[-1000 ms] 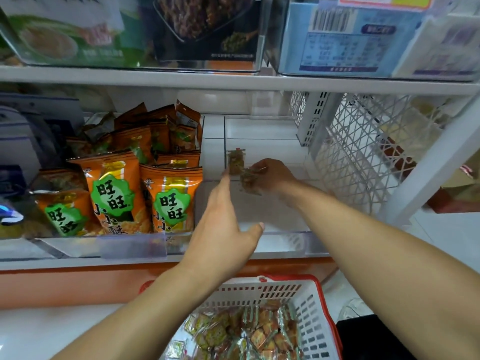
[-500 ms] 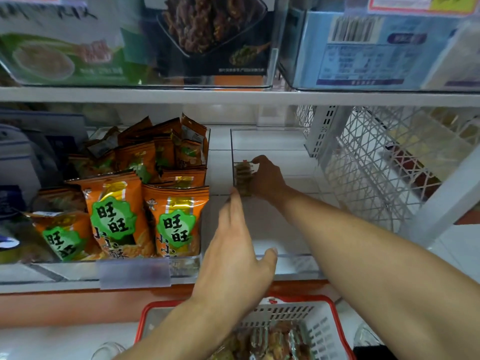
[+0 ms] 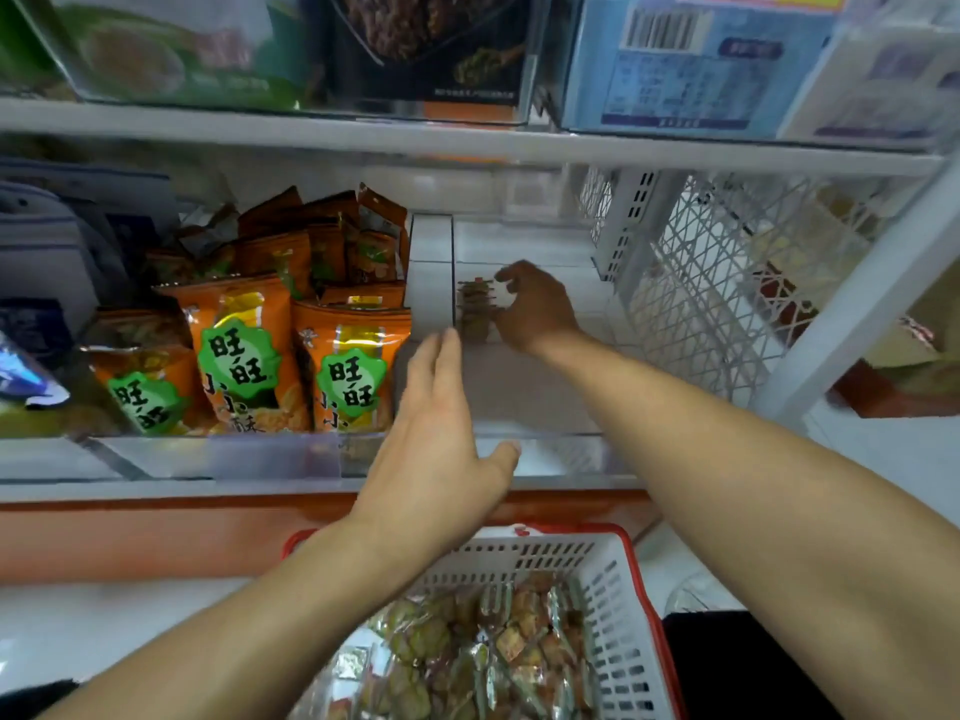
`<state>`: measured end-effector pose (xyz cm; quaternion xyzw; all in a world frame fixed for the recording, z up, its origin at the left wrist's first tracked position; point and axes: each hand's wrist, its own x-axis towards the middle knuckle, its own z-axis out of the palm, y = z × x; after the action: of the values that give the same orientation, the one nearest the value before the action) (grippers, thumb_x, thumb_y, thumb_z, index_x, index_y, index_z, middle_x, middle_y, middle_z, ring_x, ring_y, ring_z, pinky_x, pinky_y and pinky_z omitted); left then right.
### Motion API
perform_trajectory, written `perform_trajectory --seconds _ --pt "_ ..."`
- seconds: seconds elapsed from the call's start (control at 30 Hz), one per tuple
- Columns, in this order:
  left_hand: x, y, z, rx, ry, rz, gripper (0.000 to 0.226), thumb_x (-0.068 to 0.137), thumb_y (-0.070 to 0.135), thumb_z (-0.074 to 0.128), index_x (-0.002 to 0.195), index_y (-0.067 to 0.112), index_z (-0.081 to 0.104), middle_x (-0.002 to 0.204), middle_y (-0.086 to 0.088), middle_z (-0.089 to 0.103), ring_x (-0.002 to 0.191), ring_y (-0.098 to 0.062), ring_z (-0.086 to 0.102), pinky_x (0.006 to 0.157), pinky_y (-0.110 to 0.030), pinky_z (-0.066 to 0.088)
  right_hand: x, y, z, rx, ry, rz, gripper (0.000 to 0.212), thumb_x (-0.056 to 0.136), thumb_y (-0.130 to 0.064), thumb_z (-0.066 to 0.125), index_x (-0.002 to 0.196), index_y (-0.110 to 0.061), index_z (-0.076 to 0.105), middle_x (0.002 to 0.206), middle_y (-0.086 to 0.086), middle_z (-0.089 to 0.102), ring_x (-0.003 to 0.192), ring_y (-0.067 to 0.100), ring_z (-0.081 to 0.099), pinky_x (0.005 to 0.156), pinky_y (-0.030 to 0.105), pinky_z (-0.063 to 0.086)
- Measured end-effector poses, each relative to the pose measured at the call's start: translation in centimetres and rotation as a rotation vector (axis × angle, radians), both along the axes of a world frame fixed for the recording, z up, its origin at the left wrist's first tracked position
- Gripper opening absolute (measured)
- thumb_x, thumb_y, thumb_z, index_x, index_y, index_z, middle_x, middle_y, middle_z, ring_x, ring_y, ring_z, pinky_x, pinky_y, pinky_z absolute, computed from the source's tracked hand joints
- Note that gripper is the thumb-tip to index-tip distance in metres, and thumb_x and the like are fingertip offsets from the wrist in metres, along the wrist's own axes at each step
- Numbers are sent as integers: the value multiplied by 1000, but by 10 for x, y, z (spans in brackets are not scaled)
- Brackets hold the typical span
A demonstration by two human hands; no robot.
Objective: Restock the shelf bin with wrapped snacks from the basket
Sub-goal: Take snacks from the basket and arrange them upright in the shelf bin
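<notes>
Right hand (image 3: 535,309) reaches deep into the clear shelf bin (image 3: 540,439), fingers curled round a small stack of wrapped snacks (image 3: 475,311) that I am setting against the bin's left wall. I judge this placement deliberate — starting at the back and along one wall leaves the front free for later handfuls and keeps the packets upright against something firm.

Left hand (image 3: 441,444) is spread flat, fingers straight and together, thumb out, lying at the bin's left front corner. It grips nothing; it appears to steady the bin so that it does not slide while the other hand works inside, though whether the palm actually presses on the wall I cannot tell.

Remaining stock lies in the red-rimmed basket (image 3: 618,579) below the shelf edge, directly under both arms — a short trip for each refill. Orange snack bags (image 3: 249,356) fill the neighbouring compartment to the left. Judged by the nearly bare bin, restocking is at an early stage.
</notes>
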<state>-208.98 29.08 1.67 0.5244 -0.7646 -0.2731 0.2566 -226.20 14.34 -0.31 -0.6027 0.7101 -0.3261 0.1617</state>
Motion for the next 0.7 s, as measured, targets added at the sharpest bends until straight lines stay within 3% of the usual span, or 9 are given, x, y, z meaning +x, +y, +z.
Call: perform_trajectory --seconds 0.03,0.1,0.17,0.27,0.37,0.47,0.57,0.63,0.7 --pt "2 6 4 -45 20 20 84 86 29 74 153 21 24 154 7 22 142 -17 28 118 -25 25 5 14 9 -155 -38 -8 29 84 -6 68 110 -19 67 112 2 68 102 16 66 88 28 51" --pt "5 22 12 -168 130 46 42 81 24 69 115 26 44 118 5 43 102 -20 47 89 -31 45 14 50 24 -627 -136 30 20 80 4 60 87 -14 67 90 -2 67 79 9 63 72 30 53" --pt "7 35 15 -202 158 22 24 76 27 60 86 31 39 88 9 50 76 -19 46 63 -34 39 21 88 24 -987 -145 167 18 74 12 57 75 -6 62 77 5 60 71 13 54 65 24 45" --pt "11 46 3 -23 -185 -114 21 77 34 57 72 26 38 67 5 52 67 -19 51 53 -34 31 29 139 -10 -973 -133 388 20 72 18 53 68 0 58 71 12 56 66 20 49 61 25 39" --pt "12 55 -29 275 -745 -362 18 86 36 60 80 25 47 86 1 61 85 -27 60 61 -33 39 29 182 -74 -683 -138 383 17 74 13 52 70 -2 59 73 8 55 63 24 50 56 33 41" --pt "1 70 -83 421 -1025 -577 23 92 29 62 110 16 63 104 -7 65 100 -29 66 81 -38 55 21 219 -148 -5 180 467 13 83 -4 53 85 -15 59 87 1 59 77 25 58 65 36 46" --pt "-13 77 -141 602 -908 -570 35 93 26 62 124 10 61 124 -14 66 112 -33 64 91 -37 54 8 254 -214 796 527 578 26 91 -23 58 117 -23 58 124 4 59 111 29 61 90 41 52" --pt "-14 80 -183 690 -746 -397 54 95 25 60 145 12 45 143 -17 55 125 -35 57 99 -38 50 -2 275 -243 1022 540 560 54 94 -47 57 138 -17 48 147 13 45 130 33 51 103 43 45" --pt "-5 85 -224 716 -721 -239 74 98 31 57 159 14 19 157 -20 36 139 -38 44 111 -47 44 -9 286 -264 1050 498 554 65 95 -58 52 144 -16 41 157 16 31 140 34 39 111 46 39"
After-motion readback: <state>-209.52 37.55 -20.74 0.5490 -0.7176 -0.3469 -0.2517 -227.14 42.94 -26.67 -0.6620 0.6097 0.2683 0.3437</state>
